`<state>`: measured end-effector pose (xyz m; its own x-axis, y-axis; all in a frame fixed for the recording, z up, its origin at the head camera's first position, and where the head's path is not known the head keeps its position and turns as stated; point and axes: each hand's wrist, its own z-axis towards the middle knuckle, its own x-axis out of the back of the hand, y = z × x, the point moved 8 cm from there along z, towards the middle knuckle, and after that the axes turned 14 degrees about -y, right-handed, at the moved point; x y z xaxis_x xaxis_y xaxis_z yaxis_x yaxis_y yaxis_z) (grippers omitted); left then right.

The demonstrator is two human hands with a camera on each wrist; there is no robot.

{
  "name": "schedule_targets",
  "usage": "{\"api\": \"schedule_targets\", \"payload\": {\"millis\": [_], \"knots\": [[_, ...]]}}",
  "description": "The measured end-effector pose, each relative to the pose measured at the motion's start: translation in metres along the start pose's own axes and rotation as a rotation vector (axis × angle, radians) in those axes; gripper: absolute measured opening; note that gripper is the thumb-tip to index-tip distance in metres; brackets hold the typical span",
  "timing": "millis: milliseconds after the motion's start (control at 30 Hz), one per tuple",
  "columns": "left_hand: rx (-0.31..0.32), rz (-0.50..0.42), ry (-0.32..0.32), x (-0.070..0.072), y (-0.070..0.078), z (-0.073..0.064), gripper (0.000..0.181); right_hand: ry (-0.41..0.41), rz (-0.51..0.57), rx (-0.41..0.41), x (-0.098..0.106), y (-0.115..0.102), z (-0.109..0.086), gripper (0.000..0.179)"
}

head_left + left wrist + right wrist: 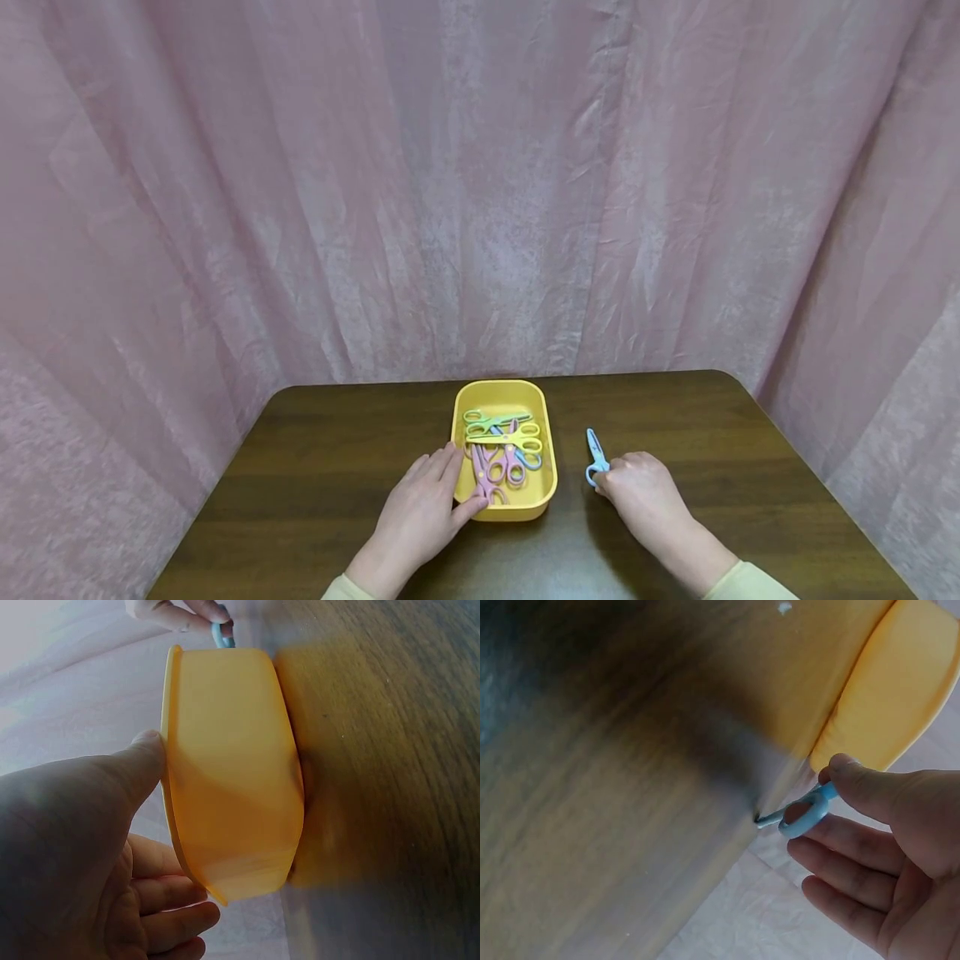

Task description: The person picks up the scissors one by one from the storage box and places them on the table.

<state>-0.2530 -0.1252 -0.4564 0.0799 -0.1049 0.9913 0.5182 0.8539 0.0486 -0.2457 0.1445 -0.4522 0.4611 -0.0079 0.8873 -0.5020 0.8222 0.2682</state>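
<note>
A yellow plastic bin (517, 513) holds several small scissors in a loose pile. Among them are green scissors (501, 418), yellow scissors (510, 438) and pink-purple scissors (482, 468). My left hand (420, 508) rests at the bin's near left corner, thumb on the near rim and relaxed fingers along the left rim. To the right of the bin, my right hand (648, 496) pinches light blue scissors (596, 448) at the handle end between thumb and fingers. Their blades point away from me. In the right wrist view, one blue handle loop (804, 817) shows beside the fingers.
Everything stands on a dark brown wooden table (345, 450) with rounded far corners. Pink curtains (495, 208) hang behind the table and along both sides. The bin reaches close to the table's far edge.
</note>
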Motion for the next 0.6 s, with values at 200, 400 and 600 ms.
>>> {"api": "schedule_targets", "payload": {"millis": [200, 400, 600], "knots": [[0.0, -0.001, -0.001, 0.0, 0.0, 0.0, 0.079, -0.063, -0.032, 0.003, -0.012, -0.003, -0.003, 0.035], [0.003, -0.001, -0.007, -0.001, 0.0, 0.0, 0.079, -0.061, -0.013, -0.003, -0.015, -0.006, -0.007, 0.03], [0.004, 0.001, -0.013, 0.0, 0.0, 0.0, 0.079, -0.109, 0.041, -0.023, -0.014, -0.007, -0.01, 0.024]]}}
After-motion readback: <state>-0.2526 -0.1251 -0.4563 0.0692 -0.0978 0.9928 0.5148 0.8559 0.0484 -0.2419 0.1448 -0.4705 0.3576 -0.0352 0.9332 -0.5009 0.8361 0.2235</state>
